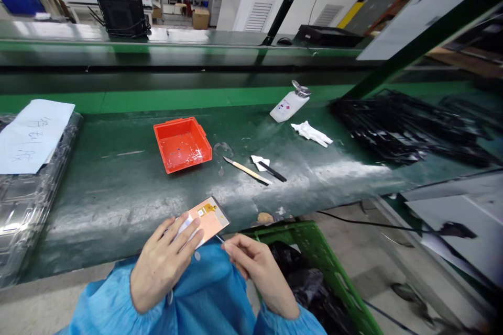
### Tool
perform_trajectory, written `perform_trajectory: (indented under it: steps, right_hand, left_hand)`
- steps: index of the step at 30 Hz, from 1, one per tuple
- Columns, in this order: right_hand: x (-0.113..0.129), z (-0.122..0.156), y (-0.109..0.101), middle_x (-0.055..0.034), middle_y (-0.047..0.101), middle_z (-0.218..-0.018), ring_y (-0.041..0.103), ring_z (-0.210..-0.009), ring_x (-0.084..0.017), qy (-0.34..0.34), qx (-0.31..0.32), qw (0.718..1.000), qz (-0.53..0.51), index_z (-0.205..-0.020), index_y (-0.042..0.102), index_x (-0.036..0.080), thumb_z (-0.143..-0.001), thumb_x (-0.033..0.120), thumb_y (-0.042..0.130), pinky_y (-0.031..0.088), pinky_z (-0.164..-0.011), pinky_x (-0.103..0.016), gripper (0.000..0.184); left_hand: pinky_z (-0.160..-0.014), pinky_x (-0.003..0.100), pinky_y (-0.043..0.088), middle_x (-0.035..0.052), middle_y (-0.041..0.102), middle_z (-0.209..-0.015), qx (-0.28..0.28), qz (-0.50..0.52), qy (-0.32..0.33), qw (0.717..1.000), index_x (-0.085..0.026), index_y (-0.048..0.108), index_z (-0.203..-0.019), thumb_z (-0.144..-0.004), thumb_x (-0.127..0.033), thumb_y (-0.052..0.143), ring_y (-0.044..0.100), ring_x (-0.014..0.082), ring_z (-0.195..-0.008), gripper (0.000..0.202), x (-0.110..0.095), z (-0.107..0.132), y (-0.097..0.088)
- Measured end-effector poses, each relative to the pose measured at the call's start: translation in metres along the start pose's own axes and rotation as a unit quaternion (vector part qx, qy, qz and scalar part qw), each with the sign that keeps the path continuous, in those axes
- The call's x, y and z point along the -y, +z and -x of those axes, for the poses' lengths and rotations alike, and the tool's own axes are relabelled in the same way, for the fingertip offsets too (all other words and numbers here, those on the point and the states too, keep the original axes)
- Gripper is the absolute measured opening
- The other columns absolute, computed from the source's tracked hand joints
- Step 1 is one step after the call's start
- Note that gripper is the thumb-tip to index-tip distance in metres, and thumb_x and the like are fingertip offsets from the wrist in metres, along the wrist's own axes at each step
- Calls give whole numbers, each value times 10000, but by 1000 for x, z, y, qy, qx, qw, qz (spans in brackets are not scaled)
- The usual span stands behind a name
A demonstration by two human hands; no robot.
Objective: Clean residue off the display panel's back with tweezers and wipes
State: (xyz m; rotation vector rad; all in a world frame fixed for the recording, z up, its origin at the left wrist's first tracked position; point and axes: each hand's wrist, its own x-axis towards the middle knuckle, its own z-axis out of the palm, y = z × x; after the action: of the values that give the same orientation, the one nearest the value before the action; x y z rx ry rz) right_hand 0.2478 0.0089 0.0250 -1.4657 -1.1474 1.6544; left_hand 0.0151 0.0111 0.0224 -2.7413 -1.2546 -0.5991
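Observation:
A phone screen panel (211, 222), its orange-pink back facing up with a gold flex cable (206, 210) on it, lies at the table's front edge. My left hand (168, 251) holds it from above, fingers stretched across its left part; the thumb is hidden. Close to the panel's lower right edge, my right hand (251, 259) is closed in a pinch. A thin sliver (220, 238) sticks out from its fingertips towards the panel; what it is cannot be made out. Beyond the panel lie a light-handled craft knife (247, 171) and a black tool (274, 172) with its end on white tissue.
An orange-red bin (183, 146) with small scraps stands at mid-table. Further back are a white dispenser bottle (288, 106) and crumpled white cloth (312, 133). Clear trays (29, 204) are stacked left, black frames (393, 125) right. A green crate (334, 261) with black bags stands below.

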Motion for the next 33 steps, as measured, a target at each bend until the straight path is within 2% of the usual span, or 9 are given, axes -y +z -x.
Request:
perform_trajectory:
  steps: [8,12,15,17,24,33]
  right_hand:
    - [-4,4,5,69,419,-527,318,-449,-66,-16,-10,1000,15,-726,606,161,-852,429,635,227,-456,-223,297]
    - [-7,5,6,37,482,-608,417,-515,-100,-72,-46,992,90,-755,624,175,-874,412,604,322,-489,-224,266]
    - [-7,8,8,-11,570,-758,538,-677,-154,-136,-92,972,172,-864,647,189,-905,388,561,426,-612,-245,220]
    - [-7,11,9,-21,585,-801,567,-726,-168,-162,-113,955,220,-922,642,197,-925,363,533,446,-663,-253,199]
    - [-9,19,13,-18,599,-820,592,-714,-160,-216,-145,910,322,-971,621,215,-956,312,482,452,-668,-247,170]
    - [-6,22,15,-24,624,-825,627,-700,-156,-229,-166,874,396,-952,617,219,-976,319,430,465,-662,-240,214]
  left_hand:
    - [-1084,419,372,30,515,-1400,-13,5,1,1000,-206,573,-1274,-979,-214,450,477,244,-1292,320,0,-3,-2]
    - [-1086,417,369,26,507,-1408,-7,6,-1,1000,-208,567,-1280,-976,-223,461,474,245,-1295,323,0,-2,-1]
    - [-1081,418,372,21,508,-1407,-7,6,0,1000,-216,568,-1276,-976,-225,460,470,242,-1299,319,0,-2,-1]
    - [-1076,420,376,24,513,-1402,-10,7,1,1000,-218,572,-1270,-977,-222,454,471,242,-1298,316,0,-2,-1]
    - [-1079,431,368,24,496,-1416,-13,2,-2,1000,-206,571,-1277,-969,-225,465,472,255,-1293,327,-2,-4,0]
    - [-1072,439,379,29,482,-1428,-11,-10,-5,1000,-193,567,-1287,-975,-216,446,455,264,-1306,335,-7,-2,6]
